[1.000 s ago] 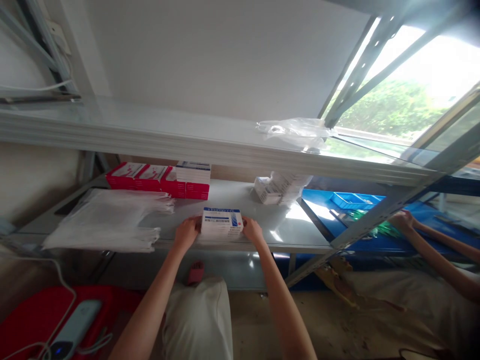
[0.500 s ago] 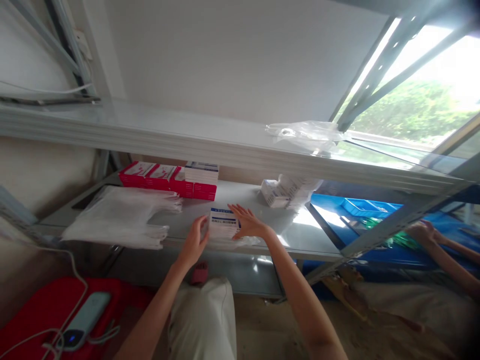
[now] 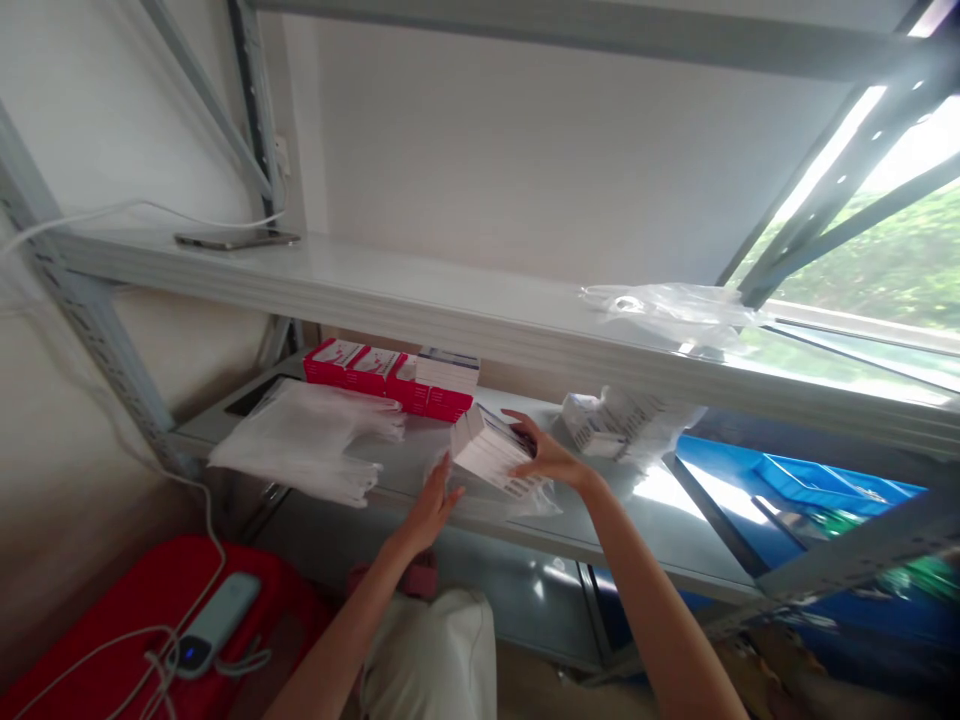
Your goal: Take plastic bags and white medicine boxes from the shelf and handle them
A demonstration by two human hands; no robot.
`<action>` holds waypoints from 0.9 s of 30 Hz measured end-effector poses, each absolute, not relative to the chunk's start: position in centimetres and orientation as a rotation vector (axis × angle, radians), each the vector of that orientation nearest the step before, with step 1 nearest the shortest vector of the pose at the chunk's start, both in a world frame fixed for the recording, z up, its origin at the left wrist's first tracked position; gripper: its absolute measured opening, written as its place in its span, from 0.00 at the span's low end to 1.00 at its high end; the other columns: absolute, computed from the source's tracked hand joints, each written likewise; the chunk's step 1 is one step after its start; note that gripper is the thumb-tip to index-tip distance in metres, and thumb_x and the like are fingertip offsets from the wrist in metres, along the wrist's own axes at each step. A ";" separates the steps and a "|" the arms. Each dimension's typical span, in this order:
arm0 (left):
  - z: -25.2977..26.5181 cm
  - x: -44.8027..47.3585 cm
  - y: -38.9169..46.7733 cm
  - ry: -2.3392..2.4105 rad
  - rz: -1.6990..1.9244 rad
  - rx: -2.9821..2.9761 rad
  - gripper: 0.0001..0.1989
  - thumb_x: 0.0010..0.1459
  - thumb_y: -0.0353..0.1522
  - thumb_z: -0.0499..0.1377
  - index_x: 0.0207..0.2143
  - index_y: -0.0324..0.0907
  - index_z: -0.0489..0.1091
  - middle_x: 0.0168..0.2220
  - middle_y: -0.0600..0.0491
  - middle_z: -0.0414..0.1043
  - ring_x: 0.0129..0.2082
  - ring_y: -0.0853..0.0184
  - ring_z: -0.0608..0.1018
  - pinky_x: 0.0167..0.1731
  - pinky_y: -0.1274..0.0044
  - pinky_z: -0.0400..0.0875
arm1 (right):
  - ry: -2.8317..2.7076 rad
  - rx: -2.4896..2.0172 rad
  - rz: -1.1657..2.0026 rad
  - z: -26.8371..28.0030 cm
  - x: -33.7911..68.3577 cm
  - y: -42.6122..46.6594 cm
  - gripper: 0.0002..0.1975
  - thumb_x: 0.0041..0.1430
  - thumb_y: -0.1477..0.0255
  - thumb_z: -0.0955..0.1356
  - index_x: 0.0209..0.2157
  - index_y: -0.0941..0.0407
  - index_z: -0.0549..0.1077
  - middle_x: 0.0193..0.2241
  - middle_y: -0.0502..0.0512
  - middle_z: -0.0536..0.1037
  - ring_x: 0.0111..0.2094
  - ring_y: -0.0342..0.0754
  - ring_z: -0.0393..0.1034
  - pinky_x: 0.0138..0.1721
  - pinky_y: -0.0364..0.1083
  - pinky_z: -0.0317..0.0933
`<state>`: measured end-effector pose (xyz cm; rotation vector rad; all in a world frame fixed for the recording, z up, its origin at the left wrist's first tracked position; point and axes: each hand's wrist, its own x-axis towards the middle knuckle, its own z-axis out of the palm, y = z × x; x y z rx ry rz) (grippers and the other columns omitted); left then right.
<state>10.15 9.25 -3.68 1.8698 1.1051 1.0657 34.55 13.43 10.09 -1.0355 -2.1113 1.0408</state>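
The box stack [image 3: 491,458], tilted in the right hand [image 3: 551,460], looks light, stiff and liable to fan apart, so clasp both ends; left hand [image 3: 435,505] open beside its film.

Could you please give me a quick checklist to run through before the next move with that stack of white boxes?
1. Right hand on the stack of white boxes: ok.
2. Left hand touching the stack: cannot tell; it is at the clear plastic bag below.
3. Stack level: not ok, tilted.
4. Bag mouth open: cannot tell.
5. Red boxes apart from the stack: ok.
6. Pile of plastic bags apart from both hands: ok.
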 end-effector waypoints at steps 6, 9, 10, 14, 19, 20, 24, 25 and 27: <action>-2.5 10.7 9.3 0.960 1.254 1.720 0.31 0.59 0.46 0.52 0.62 0.46 0.51 0.64 0.44 0.50 0.65 0.58 0.52 0.63 0.62 0.42 | -2.066 -0.921 1.060 13.9 31.7 13.6 0.52 0.37 0.65 0.77 0.62 0.50 0.51 0.52 0.59 0.68 0.52 0.56 0.64 0.55 0.55 0.56; -0.2 10.8 9.1 0.717 1.419 1.416 0.42 0.50 0.51 0.59 0.63 0.49 0.46 0.63 0.43 0.51 0.63 0.56 0.57 0.61 0.62 0.51 | -2.099 -0.858 1.021 15.7 29.9 13.7 0.52 0.36 0.65 0.77 0.62 0.50 0.52 0.53 0.59 0.67 0.55 0.57 0.61 0.57 0.55 0.54; 0.8 10.7 9.0 0.652 1.464 1.319 0.47 0.45 0.52 0.62 0.63 0.50 0.45 0.63 0.43 0.52 0.62 0.55 0.59 0.58 0.62 0.56 | -2.119 -0.835 1.005 16.1 29.2 13.7 0.51 0.36 0.64 0.77 0.62 0.49 0.53 0.54 0.59 0.66 0.56 0.57 0.60 0.57 0.55 0.53; 5.1 9.4 8.5 0.605 1.611 1.136 0.49 0.36 0.47 0.69 0.60 0.50 0.53 0.58 0.45 0.62 0.58 0.54 0.66 0.54 0.64 0.64 | -2.265 -0.748 0.917 17.4 26.2 13.5 0.50 0.37 0.63 0.77 0.61 0.49 0.54 0.59 0.58 0.60 0.59 0.55 0.56 0.60 0.53 0.50; 7.0 6.6 8.2 0.748 1.758 0.956 0.35 0.43 0.39 0.68 0.54 0.42 0.64 0.48 0.46 0.73 0.52 0.58 0.72 0.56 0.65 0.63 | -2.486 -0.809 0.722 18.3 22.3 13.4 0.50 0.38 0.59 0.76 0.62 0.50 0.53 0.61 0.58 0.58 0.60 0.56 0.53 0.61 0.54 0.47; 7.0 6.0 8.3 0.763 1.772 0.937 0.35 0.43 0.38 0.68 0.53 0.41 0.65 0.48 0.46 0.74 0.52 0.57 0.73 0.55 0.65 0.64 | -2.532 -0.815 0.712 18.5 21.7 13.6 0.52 0.38 0.58 0.76 0.63 0.51 0.51 0.61 0.59 0.58 0.60 0.57 0.53 0.61 0.54 0.47; 6.8 3.7 8.7 0.878 1.788 0.956 0.36 0.41 0.40 0.68 0.53 0.40 0.65 0.48 0.45 0.74 0.50 0.55 0.74 0.50 0.65 0.70 | -2.651 -0.765 0.741 19.1 19.6 14.8 0.56 0.36 0.56 0.76 0.64 0.53 0.48 0.62 0.60 0.56 0.60 0.57 0.54 0.59 0.53 0.50; 7.0 3.1 9.0 0.925 1.782 0.981 0.36 0.42 0.41 0.68 0.54 0.41 0.64 0.48 0.45 0.73 0.50 0.55 0.74 0.48 0.65 0.71 | -2.654 -0.757 0.746 19.4 19.1 15.2 0.56 0.36 0.56 0.76 0.64 0.52 0.49 0.62 0.60 0.56 0.60 0.57 0.55 0.59 0.52 0.51; 7.5 1.8 9.6 1.010 1.766 1.058 0.34 0.46 0.44 0.65 0.55 0.43 0.62 0.49 0.47 0.72 0.50 0.55 0.74 0.46 0.64 0.73 | -2.650 -0.745 0.759 20.0 17.8 16.2 0.54 0.37 0.57 0.76 0.64 0.52 0.50 0.62 0.58 0.57 0.59 0.57 0.56 0.58 0.52 0.52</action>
